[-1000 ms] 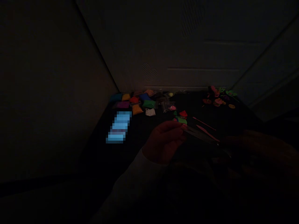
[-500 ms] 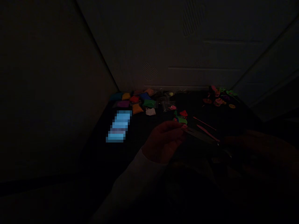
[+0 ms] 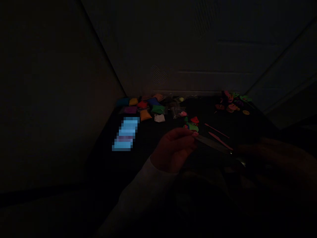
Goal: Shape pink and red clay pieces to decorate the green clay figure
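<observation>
The picture is very dark. My left hand [image 3: 173, 148], below a white sleeve, is closed in a pinch on a small pink piece of clay [image 3: 195, 134] at its fingertips. A knife [image 3: 210, 142] with a long flat blade reaches in from the right, its tip touching or very near the pink piece. My right hand [image 3: 274, 158] is closed around the knife's handle end, mostly lost in shadow. Just beyond my left fingertips lies a green clay figure [image 3: 192, 126] with red parts.
Two pink modelling tools [image 3: 220, 140] lie right of the figure. A lit phone [image 3: 125, 134] lies on the left of the dark table [image 3: 148, 142]. Several coloured clay packets [image 3: 145, 115] line the back left. Small clay shapes [image 3: 232, 107] sit at the back right, before a pale wall [image 3: 188, 59].
The scene has become slightly dimmer. The pink piece at my left fingertips has turned or shifted a little; both hands stay almost in place.
</observation>
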Tool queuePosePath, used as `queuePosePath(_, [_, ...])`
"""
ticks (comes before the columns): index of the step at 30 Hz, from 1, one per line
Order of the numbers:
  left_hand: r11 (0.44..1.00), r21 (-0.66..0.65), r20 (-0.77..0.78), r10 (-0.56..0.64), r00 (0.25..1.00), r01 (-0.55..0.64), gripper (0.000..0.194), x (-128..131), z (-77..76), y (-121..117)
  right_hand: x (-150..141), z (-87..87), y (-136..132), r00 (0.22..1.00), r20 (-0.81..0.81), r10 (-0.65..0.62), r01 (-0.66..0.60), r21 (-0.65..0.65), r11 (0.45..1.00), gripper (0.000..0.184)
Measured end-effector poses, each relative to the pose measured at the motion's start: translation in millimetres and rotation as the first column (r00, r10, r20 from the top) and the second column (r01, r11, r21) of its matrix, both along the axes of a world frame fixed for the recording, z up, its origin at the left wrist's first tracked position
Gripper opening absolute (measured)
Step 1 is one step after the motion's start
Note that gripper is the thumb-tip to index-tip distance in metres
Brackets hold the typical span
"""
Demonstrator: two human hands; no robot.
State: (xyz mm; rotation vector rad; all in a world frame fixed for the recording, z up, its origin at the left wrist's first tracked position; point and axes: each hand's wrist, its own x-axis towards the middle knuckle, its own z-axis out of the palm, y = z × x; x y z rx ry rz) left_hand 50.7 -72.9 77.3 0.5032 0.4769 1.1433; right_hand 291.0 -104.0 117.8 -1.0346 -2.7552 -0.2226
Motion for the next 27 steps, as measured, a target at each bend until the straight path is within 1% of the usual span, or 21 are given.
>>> queuePosePath(2, [1.000, -0.004, 0.022, -0.004, 1.000, 0.004, 0.013, 0.2, -0.9, 0.6, 0.5, -1.0, -0.4, 1.000, 0.006, -0.011, 0.011, -0.009, 1.000, 0.038])
queuePosePath(6, [1.000, -0.013, 0.042, -0.007, 0.999, 0.007, 0.014, 0.4, -2.1, 1.1, -0.4, -2.6, -1.8, 0.999, 0.006, -0.042, 0.041, 0.035, 0.999, 0.035])
queuePosePath(14, [1.000, -0.016, 0.031, 0.011, 0.999, -0.011, 0.013, 1.4, -1.8, 0.5, -3.7, 0.3, -1.0, 1.000, 0.020, 0.001, -0.004, 0.133, 0.991, 0.032])
queuePosePath(18, [1.000, -0.020, 0.052, 0.003, 0.999, -0.002, 0.012, 1.0, -4.1, 2.5, -5.0, 0.9, 0.5, 0.999, 0.040, -0.021, 0.013, 0.196, 0.981, 0.032])
queuePosePath(20, [0.999, -0.036, 0.009, -0.007, 1.000, 0.007, 0.011, -1.1, -8.5, 5.1, -4.0, 0.0, 1.2, 0.998, 0.042, -0.041, 0.031, 0.218, 0.975, 0.031])
queuePosePath(24, [0.999, -0.030, -0.162, 0.009, 0.987, -0.014, 0.015, -12.8, -24.1, 14.9, -0.2, -8.7, 5.4, 0.995, 0.071, -0.076, 0.060, 0.206, 0.977, 0.033])
queuePosePath(26, [0.996, 0.028, -0.310, 0.088, 0.947, -0.084, 0.019, -23.1, -33.3, 22.3, 0.6, -18.1, 9.9, 0.991, 0.108, -0.085, 0.064, 0.190, 0.980, 0.032])
queuePosePath(27, [0.991, 0.078, -0.407, 0.131, 0.904, -0.108, 0.020, -29.0, -37.7, 26.5, 0.4, -23.9, 12.7, 0.989, 0.122, -0.083, 0.060, 0.186, 0.981, 0.030])
